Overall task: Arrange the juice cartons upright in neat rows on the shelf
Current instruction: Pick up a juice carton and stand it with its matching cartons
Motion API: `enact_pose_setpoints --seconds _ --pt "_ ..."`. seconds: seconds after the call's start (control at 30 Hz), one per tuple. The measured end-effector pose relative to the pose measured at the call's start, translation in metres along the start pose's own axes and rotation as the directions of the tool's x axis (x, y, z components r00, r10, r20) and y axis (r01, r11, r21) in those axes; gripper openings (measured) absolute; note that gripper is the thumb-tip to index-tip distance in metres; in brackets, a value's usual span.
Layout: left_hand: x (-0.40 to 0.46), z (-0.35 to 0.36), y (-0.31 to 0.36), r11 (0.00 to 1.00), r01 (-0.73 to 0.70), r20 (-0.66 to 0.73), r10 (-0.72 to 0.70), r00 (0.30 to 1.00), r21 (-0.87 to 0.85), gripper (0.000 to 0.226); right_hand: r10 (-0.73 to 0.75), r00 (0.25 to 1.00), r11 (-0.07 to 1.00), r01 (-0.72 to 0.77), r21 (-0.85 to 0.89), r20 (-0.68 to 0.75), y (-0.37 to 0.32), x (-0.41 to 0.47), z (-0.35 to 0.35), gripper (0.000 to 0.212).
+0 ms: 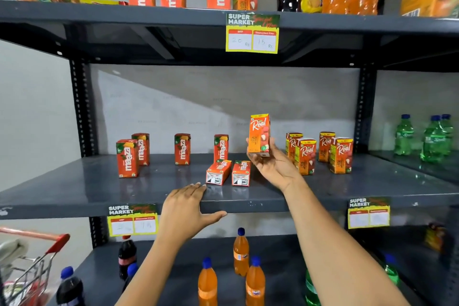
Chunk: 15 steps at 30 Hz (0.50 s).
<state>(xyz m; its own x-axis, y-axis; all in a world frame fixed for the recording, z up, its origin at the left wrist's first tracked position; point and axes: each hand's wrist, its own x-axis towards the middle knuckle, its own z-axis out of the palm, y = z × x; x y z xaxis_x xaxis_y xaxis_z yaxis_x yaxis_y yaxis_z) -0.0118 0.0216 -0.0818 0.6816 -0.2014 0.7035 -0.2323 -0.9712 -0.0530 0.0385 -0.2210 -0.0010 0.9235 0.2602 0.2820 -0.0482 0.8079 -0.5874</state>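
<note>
Mid-task: middle shelf [74, 189] carries upright Maaza cartons [127, 158] at left and a Real carton group [306, 156] at right. Right hand [272, 165] grips one Real carton [259, 134] upright, lifted above the shelf, just left of that group. Left hand [185, 208] lies open and flat on the near shelf edge. Two tipped Maaza cartons [218, 172] lie near centre. Next, probably: set the held carton beside the Real group, then stand the tipped ones up.

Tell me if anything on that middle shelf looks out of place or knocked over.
Yes. Two Maaza cartons lie on their sides near the shelf's front, bases facing out, while the others stand upright. The right hand holds a Real carton above the shelf.
</note>
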Motion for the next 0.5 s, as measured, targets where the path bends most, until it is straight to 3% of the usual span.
enact_pose_setpoints --seconds 0.07,0.13,0.27,0.5 --pt "0.000 0.000 0.001 1.000 -0.001 0.003 0.001 1.000 0.001 0.096 0.011 0.995 0.999 -0.015 0.043 0.099 -0.003 -0.001 -0.005 0.097" --pt "0.000 0.000 0.001 1.000 -0.001 0.009 0.001 1.000 -0.004 0.098 0.012 0.982 0.995 -0.032 0.099 0.191 -0.004 -0.002 -0.008 0.104" --pt "0.001 0.000 0.001 1.000 0.008 0.023 -0.008 1.000 -0.006 0.099 0.022 0.957 0.990 -0.061 0.126 0.291 -0.005 -0.008 -0.006 0.100" --pt "0.001 -0.002 0.002 1.000 0.008 0.040 -0.008 0.999 -0.011 0.100 0.040 0.956 0.995 -0.064 0.076 0.292 -0.002 -0.012 -0.005 0.098"
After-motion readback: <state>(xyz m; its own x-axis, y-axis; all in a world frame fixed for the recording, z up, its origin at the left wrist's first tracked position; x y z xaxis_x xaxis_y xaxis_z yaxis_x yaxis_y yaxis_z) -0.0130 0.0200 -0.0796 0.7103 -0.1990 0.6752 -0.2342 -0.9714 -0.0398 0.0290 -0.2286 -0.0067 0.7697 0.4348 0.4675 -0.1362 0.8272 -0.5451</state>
